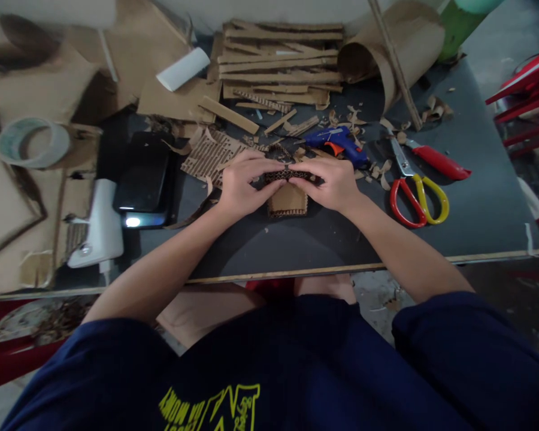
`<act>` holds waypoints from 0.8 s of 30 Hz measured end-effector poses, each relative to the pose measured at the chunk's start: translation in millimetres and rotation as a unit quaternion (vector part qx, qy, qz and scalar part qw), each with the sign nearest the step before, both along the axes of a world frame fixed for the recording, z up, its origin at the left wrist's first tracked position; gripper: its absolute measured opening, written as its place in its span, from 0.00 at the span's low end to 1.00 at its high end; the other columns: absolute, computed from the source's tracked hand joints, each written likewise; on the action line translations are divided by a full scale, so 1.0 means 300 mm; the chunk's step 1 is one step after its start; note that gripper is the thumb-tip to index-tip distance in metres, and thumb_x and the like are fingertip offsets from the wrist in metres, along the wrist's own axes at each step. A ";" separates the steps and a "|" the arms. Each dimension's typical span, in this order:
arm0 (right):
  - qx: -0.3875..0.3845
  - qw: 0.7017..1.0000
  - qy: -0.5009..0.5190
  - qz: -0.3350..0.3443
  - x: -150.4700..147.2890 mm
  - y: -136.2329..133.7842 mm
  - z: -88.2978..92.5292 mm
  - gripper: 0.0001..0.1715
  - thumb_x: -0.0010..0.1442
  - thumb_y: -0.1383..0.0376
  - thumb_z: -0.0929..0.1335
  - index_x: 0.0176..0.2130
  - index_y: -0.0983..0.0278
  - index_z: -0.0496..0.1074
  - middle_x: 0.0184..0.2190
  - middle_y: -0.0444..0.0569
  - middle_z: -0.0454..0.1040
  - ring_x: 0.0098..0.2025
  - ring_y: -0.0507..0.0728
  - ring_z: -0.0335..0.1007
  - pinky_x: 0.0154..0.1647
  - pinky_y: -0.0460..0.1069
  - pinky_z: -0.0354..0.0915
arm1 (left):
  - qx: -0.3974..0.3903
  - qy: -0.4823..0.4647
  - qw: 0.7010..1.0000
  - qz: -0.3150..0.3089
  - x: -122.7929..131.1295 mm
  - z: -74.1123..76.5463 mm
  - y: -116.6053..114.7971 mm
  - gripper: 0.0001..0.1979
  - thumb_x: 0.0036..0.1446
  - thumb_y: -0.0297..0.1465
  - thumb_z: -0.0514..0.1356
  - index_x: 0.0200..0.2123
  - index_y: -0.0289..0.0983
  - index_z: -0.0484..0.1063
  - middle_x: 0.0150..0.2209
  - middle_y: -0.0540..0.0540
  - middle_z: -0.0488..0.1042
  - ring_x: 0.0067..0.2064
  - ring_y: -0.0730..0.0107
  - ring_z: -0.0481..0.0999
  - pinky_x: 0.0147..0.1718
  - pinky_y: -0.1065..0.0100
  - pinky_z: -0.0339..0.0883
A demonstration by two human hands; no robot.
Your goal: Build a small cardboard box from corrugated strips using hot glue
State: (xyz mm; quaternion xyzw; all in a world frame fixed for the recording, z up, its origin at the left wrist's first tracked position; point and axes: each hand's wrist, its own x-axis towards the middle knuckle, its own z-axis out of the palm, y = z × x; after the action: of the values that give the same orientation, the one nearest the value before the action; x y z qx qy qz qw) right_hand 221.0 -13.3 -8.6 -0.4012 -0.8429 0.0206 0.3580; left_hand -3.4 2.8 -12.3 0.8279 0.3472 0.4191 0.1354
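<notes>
At the middle of the dark table, both my hands pinch a small piece of corrugated cardboard [276, 176] with its fluted edge showing. My left hand [247, 182] grips it from the left, thumb and fingers closed. From the right, my right hand [330, 182] holds the other side the same way, the thumbs almost meeting. Just under the thumbs sits a small cardboard box shape [291, 199] with ridged edges; whether it is joined to the held piece I cannot tell. Fingers hide part of the cardboard.
Behind my hands lie a blue glue gun [336, 142] and stacked cardboard strips [281, 63]. Scissors [415, 191] and a red-handled cutter [442, 163] lie right. Leftward are a black phone [142, 170], a white device [101, 221] and a tape roll [33, 142]. The table's front edge [287, 274] is near.
</notes>
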 end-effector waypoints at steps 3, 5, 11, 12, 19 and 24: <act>-0.003 1.000 0.002 -0.002 0.000 -0.003 0.003 0.18 0.65 0.52 0.68 0.47 0.58 0.80 0.41 0.45 0.83 0.42 0.59 0.82 0.42 0.53 0.77 | -0.005 -0.009 1.000 0.005 0.001 0.005 -0.009 0.10 0.59 0.40 0.66 0.40 0.42 0.81 0.40 0.49 0.83 0.44 0.64 0.80 0.47 0.59 0.75; -0.010 1.000 0.003 -0.007 -0.003 -0.006 0.004 0.18 0.65 0.51 0.68 0.47 0.57 0.80 0.41 0.44 0.83 0.41 0.59 0.82 0.40 0.53 0.77 | -0.013 -0.020 1.000 0.002 0.002 0.005 -0.013 0.12 0.59 0.42 0.65 0.41 0.41 0.80 0.40 0.48 0.83 0.45 0.64 0.80 0.47 0.60 0.75; 0.003 0.993 0.072 -0.088 -0.025 -0.017 0.004 0.18 0.65 0.52 0.68 0.44 0.61 0.80 0.40 0.48 0.83 0.31 0.55 0.79 0.34 0.51 0.76 | -0.091 -0.055 0.994 -0.014 0.000 -0.036 0.006 0.40 0.61 0.53 0.58 0.69 0.43 0.48 0.54 0.38 0.76 0.54 0.57 0.78 0.48 0.60 0.76; 0.007 0.991 0.084 -0.106 -0.027 -0.018 0.005 0.19 0.65 0.51 0.67 0.44 0.61 0.80 0.39 0.48 0.83 0.29 0.55 0.78 0.33 0.51 0.76 | -0.096 -0.064 0.993 -0.012 -0.002 -0.046 0.012 0.41 0.62 0.54 0.57 0.70 0.44 0.45 0.54 0.38 0.75 0.54 0.57 0.79 0.46 0.62 0.76; -0.006 0.979 0.127 -0.157 -0.027 -0.014 0.015 0.21 0.65 0.49 0.65 0.40 0.62 0.77 0.30 0.46 0.80 0.25 0.53 0.74 0.27 0.49 0.71 | -0.159 -0.079 0.984 -0.007 -0.013 -0.060 0.025 0.30 0.57 0.49 0.64 0.56 0.38 0.70 0.35 0.46 0.79 0.32 0.69 0.79 0.32 0.69 0.74; -0.010 0.985 0.116 -0.128 -0.037 -0.022 0.025 0.18 0.62 0.54 0.67 0.42 0.64 0.77 0.35 0.50 0.81 0.32 0.56 0.77 0.31 0.49 0.73 | -0.155 -0.118 0.981 -0.012 -0.007 -0.043 0.011 0.25 0.57 0.43 0.65 0.54 0.37 0.74 0.35 0.47 0.81 0.31 0.73 0.78 0.31 0.72 0.73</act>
State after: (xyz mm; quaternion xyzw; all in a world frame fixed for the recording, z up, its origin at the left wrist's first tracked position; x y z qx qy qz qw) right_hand 209.8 -19.9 -1.2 -0.5039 -0.7372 0.0300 0.4492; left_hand -5.6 5.9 -25.2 0.7457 0.3795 0.4533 0.3074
